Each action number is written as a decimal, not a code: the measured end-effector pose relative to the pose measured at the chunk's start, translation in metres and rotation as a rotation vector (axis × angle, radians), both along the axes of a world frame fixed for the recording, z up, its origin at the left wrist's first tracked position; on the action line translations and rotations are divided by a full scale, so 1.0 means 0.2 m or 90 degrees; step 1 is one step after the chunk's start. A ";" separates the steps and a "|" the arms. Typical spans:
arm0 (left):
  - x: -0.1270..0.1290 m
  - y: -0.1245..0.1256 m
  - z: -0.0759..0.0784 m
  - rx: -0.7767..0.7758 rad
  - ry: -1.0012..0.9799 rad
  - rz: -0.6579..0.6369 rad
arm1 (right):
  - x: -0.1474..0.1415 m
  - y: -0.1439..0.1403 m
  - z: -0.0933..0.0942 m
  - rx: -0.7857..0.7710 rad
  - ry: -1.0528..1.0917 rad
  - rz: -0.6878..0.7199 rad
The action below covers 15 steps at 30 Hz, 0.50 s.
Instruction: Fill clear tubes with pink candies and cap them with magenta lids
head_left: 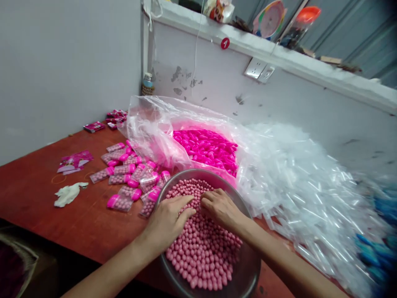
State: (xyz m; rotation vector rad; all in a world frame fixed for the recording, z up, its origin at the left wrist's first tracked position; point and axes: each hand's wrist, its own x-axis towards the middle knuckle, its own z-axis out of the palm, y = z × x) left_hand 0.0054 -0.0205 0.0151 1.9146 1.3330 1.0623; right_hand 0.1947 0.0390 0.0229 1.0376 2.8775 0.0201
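Observation:
A grey metal bowl full of round pink beads stands at the table's near edge. My left hand lies over the beads on the left side, fingers stretched out and thumb apart, with nothing visible in it. Facing it, my right hand has its fingers curled down among the beads; whatever they hold is hidden. Left of the bowl lie several small clear containers filled with beads and closed with bright pink caps. Behind the bowl, a clear plastic bag gapes around a heap of loose pink caps.
A large pile of clear plastic tubes spreads over the right side, with blue pieces at its edge. Pink packets and a crumpled white scrap lie on the red table. A shelf runs along the wall.

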 end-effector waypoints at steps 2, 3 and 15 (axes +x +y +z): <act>0.02 0.00 0.00 -0.007 -0.005 -0.015 | -0.01 -0.03 0.03 -0.051 0.100 0.027; 0.03 0.00 0.01 -0.011 -0.017 -0.020 | -0.01 -0.05 0.04 -0.094 0.165 0.037; 0.03 -0.05 0.03 -0.006 -0.176 0.023 | -0.06 -0.14 -0.03 -0.772 0.848 -0.347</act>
